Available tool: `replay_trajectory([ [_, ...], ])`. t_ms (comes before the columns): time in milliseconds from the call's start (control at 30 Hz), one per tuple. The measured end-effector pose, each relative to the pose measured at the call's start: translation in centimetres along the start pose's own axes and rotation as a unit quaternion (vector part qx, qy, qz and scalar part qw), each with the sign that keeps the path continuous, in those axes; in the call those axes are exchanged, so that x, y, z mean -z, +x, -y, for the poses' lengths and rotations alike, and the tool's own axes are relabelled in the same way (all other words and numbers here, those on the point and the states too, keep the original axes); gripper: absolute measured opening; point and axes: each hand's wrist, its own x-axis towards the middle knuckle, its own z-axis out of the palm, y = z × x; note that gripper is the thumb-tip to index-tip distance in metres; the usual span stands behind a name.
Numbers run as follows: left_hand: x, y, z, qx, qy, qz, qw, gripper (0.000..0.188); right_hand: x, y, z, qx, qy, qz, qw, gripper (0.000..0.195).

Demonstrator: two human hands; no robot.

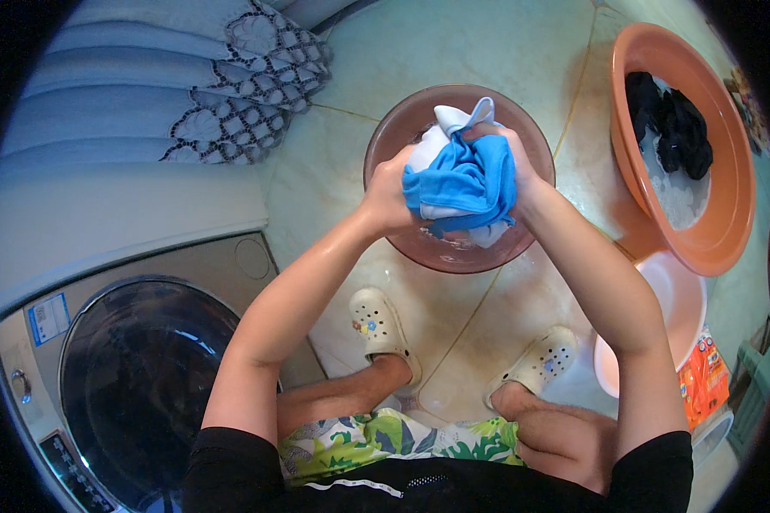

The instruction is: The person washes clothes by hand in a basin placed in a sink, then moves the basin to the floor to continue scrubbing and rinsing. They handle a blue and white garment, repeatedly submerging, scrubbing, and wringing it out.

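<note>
A bunched blue and white garment (465,173) is squeezed between my two hands over a brownish-pink plastic basin (394,131) on the tiled floor. On its left side, my left hand (391,192) grips the cloth, fingers partly hidden beneath it. My right hand (520,163) clasps the opposite side, its fingers curling over the top near a light blue-edged white fold. The cloth hides most of the basin's inside. Some water shows below the bundle, near the basin's front wall.
At the right, a large orange basin (731,211) holds dark wet clothing (670,128) and sudsy water. Beneath its near rim stands a pale pink tub (677,288), beside an orange packet (706,378). A front-loading washing machine (147,385) stands left, below a lace-edged cloth (135,96).
</note>
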Motion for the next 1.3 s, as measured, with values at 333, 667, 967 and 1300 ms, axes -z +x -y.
replay_trajectory([
  [333, 3.3, 1.5, -1.1, -0.232, 0.204, 0.021, 0.951, 0.039, 5.6, -1.3, -0.5, -0.044, 0.142, 0.148, 0.978, 0.108],
  [667, 3.6, 4.4, -1.7, -0.453, 0.374, 0.028, 0.809, 0.027, 9.3, 1.8, -4.4, -0.185, 0.12, 0.265, 0.939, 0.079],
  [967, 2.9, 3.9, 0.6, -0.21, 0.516, 0.032, 0.83, 0.03, 2.0, -0.7, -1.0, -0.122, -0.26, 0.139, 0.948, 0.063],
  [1300, 1.3, 4.1, -0.6, 0.048, 0.346, 0.226, 0.909, 0.027, 2.7, 0.1, 1.8, -0.058, -0.737, 0.126, 0.662, 0.088],
])
